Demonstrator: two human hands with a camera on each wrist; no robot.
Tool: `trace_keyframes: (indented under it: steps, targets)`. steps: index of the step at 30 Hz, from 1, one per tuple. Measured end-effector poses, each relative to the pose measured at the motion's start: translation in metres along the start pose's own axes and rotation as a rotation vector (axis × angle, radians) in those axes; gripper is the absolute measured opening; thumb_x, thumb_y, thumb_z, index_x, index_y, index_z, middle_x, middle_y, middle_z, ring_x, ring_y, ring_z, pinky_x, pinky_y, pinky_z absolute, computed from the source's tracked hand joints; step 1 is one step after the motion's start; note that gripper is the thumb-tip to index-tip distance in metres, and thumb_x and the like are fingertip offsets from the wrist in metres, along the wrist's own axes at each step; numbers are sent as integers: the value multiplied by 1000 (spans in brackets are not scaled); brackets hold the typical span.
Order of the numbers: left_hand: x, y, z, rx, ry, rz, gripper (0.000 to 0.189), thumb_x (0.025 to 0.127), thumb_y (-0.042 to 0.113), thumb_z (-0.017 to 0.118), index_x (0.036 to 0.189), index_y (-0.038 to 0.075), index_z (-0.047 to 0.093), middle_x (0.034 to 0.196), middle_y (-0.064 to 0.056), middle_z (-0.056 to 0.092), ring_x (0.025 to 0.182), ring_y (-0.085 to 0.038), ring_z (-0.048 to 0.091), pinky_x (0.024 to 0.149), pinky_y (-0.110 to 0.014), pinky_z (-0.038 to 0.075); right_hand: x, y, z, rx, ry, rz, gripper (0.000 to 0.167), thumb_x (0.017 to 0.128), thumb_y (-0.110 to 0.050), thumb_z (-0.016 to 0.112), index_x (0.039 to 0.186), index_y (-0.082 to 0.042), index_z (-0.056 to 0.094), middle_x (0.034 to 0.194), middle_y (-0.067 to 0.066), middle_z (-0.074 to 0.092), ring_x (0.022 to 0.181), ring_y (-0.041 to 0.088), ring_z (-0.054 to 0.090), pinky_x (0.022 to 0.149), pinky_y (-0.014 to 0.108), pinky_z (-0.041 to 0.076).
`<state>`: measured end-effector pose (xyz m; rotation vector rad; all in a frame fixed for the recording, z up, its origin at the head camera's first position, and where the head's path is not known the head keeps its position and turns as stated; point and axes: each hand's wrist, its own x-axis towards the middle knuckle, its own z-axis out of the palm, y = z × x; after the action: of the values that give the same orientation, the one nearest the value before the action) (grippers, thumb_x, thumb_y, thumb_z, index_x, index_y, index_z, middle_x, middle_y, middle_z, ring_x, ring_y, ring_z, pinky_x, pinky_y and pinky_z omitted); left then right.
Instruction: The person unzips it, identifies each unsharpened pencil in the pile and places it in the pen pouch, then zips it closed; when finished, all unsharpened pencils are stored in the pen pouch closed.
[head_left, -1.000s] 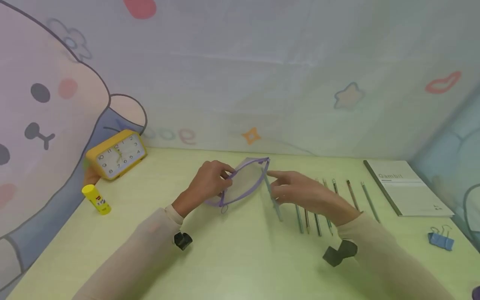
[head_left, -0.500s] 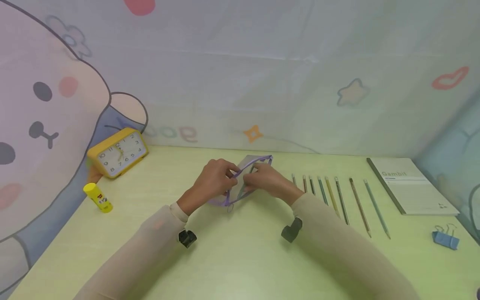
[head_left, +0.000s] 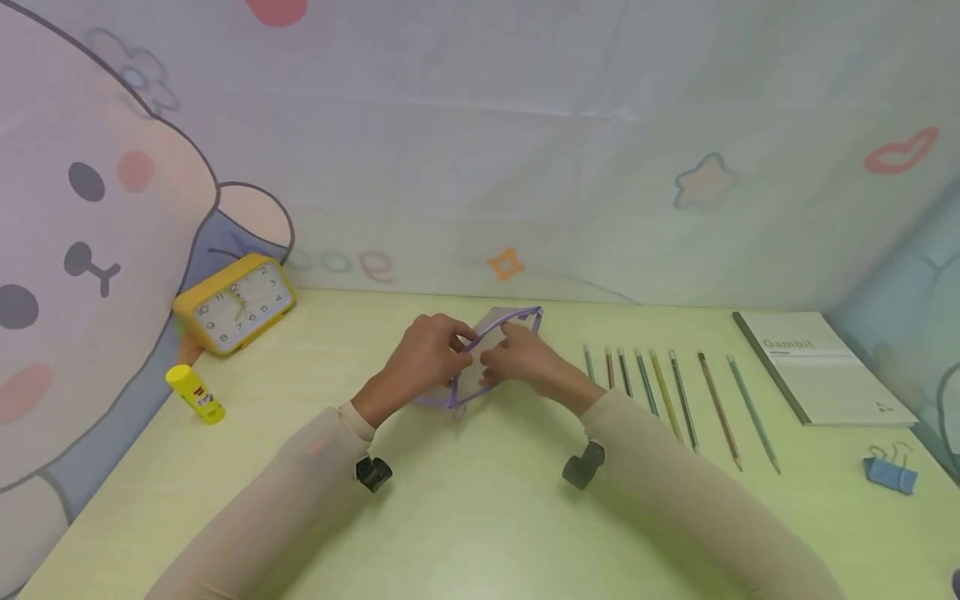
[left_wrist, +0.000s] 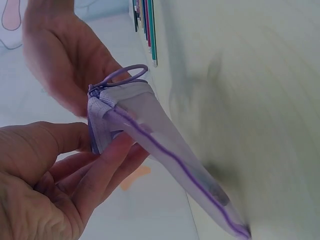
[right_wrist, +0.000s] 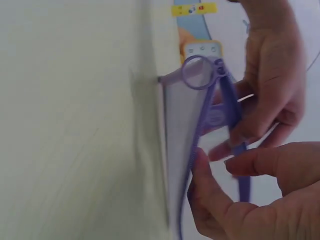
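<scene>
A translucent zip pouch point(head_left: 467, 382) with purple edging stands at the middle of the table, its mouth spread. My left hand point(head_left: 420, 358) pinches the rim on the far side between thumb and fingers. At the mouth, my right hand point(head_left: 525, 358) has its fingertips against the near rim. In the right wrist view, a gap shows between its thumb point(right_wrist: 252, 162) and fingers, and I see nothing held there. A purple ring pull point(right_wrist: 196, 72) hangs at the zip's end. Through the pouch wall in the left wrist view, a dark shape point(left_wrist: 219, 194) shows faintly near the bottom.
Several pencils point(head_left: 682, 396) lie in a row to the right. Beyond them are a notebook point(head_left: 825, 367) and a blue binder clip point(head_left: 890, 472). At left stand a yellow alarm clock point(head_left: 240, 307) and a yellow glue stick point(head_left: 197, 394). A printed cloth hangs behind the table.
My right hand carried a pale green pencil leftward and into the pouch mouth; the pencil no longer shows in its fingers, which have loosened. My left hand stays on the rim.
</scene>
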<state>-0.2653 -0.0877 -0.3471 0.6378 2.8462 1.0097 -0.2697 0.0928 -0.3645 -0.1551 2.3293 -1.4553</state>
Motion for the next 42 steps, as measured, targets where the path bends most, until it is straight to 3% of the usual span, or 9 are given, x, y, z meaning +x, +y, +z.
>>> trace_keyframes:
  steps: [8, 12, 18, 23, 28, 32, 34, 37, 42]
  targets:
    - [-2, 2, 0, -11, -11, 0, 35, 90, 4, 62, 123, 0, 71, 100, -20, 78, 55, -17, 72, 52, -25, 57, -56, 4, -60, -478, 37, -218, 52, 99, -22, 60, 146, -1, 52, 114, 14, 71, 97, 29, 73, 79, 35, 59]
    - [-4, 1, -2, 2, -3, 2, 35, 89, 4, 61, 123, 1, 72, 101, -20, 77, 56, -20, 73, 53, -26, 58, -77, 13, -100, -687, 55, -194, 55, 100, -22, 61, 148, 2, 48, 116, 18, 70, 99, 28, 70, 79, 39, 57]
    - [-4, 0, -2, 22, -4, -13, 35, 90, 5, 62, 124, 1, 71, 103, -20, 77, 53, -16, 71, 53, -26, 58, -86, 52, -143, -803, 78, -94, 53, 97, -12, 61, 139, 18, 47, 110, 28, 68, 89, 32, 67, 80, 48, 56]
    - [-4, 1, 0, 32, -8, -8, 35, 90, 5, 62, 123, 1, 71, 102, -20, 77, 50, -14, 69, 53, -26, 58, -86, 83, -148, -795, 96, -48, 51, 95, -6, 58, 135, 23, 46, 104, 29, 68, 75, 24, 63, 76, 44, 56]
    - [-2, 2, 0, 34, 6, -1, 34, 89, 4, 62, 121, 2, 73, 101, -20, 77, 50, -14, 69, 51, -25, 57, -88, 93, -143, -773, 101, -25, 44, 94, 0, 54, 131, 22, 50, 119, 37, 61, 79, 25, 65, 77, 42, 57]
    - [-4, 1, 0, 30, 10, 2, 35, 88, 4, 62, 122, 2, 73, 100, -20, 78, 49, -13, 68, 51, -25, 56, -82, 96, -140, -800, 100, -21, 10, 89, 5, 51, 85, 10, 58, 79, 17, 58, 62, 16, 49, 59, 30, 47]
    - [-4, 0, 0, 27, 7, 5, 35, 88, 4, 62, 122, 2, 72, 99, -20, 78, 48, -12, 68, 51, -25, 56, -78, 97, -139, -813, 94, -24, 24, 84, 8, 48, 65, -6, 47, 63, 2, 44, 53, 11, 39, 50, 23, 37]
    - [-3, -1, 0, 31, 10, 1, 35, 89, 4, 63, 123, 3, 72, 99, -19, 78, 49, -11, 67, 52, -25, 56, -73, 99, -137, -885, 86, -49, 39, 78, 9, 49, 56, -18, 33, 53, -6, 33, 47, 7, 32, 46, 18, 30]
    - [-4, -1, -1, 37, 13, -5, 36, 88, 4, 62, 123, 4, 72, 99, -19, 78, 49, -12, 67, 51, -25, 56, -67, 100, -134, -942, 75, -53, 39, 77, 7, 52, 53, -18, 36, 46, -8, 35, 43, 5, 32, 42, 16, 28]
